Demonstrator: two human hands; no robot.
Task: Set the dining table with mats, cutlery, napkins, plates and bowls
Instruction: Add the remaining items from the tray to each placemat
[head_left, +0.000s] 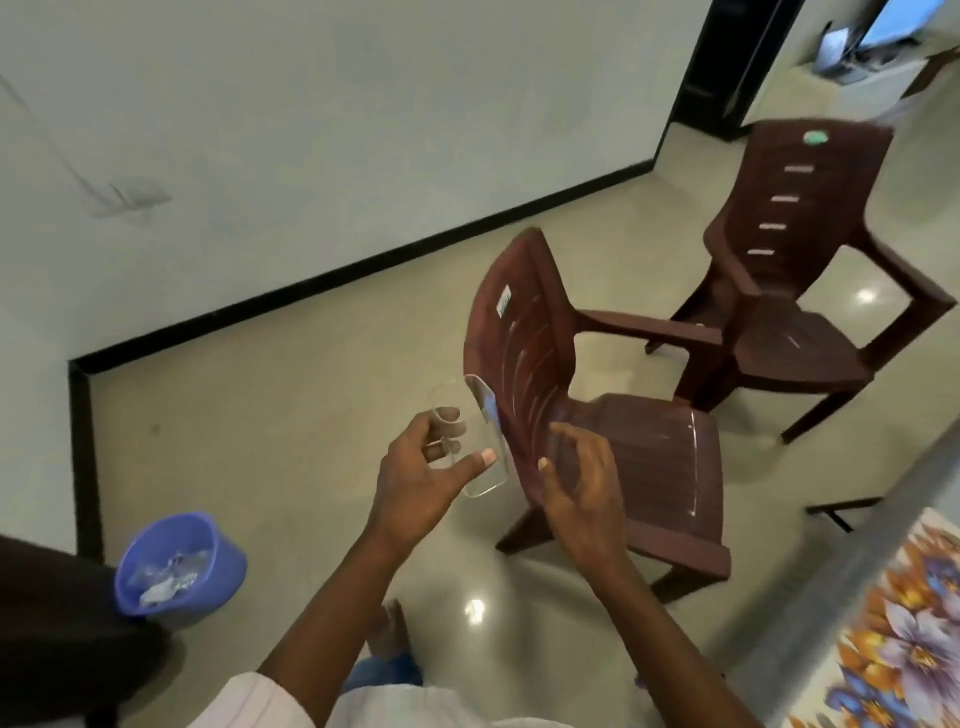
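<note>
One clear drinking glass (470, 395) is in the left hand (421, 473), held in the air just in front of the backrest of the nearer chair (623, 457). The left fingers (449, 415) curl round its far side and the thumb presses its near side, so the glass sits tilted between them. The right hand (576, 483) is just beside the glass on the chair's side, its fingers (571, 434) spread and loosely bent, holding nothing; whether its thumb tip touches the glass I cannot tell.

There are two brown plastic chairs: the nearer chair, and a second chair (800, 291) behind it, close to its armrest. One blue tub (208, 582) stands on the floor (311, 374) well to the left of the nearer chair, with clear and silvery pieces in it, too blurred to name. On the other side of the nearer chair, at the picture's corner, lies the edge of the desk (904, 639) under a flowered cloth.
</note>
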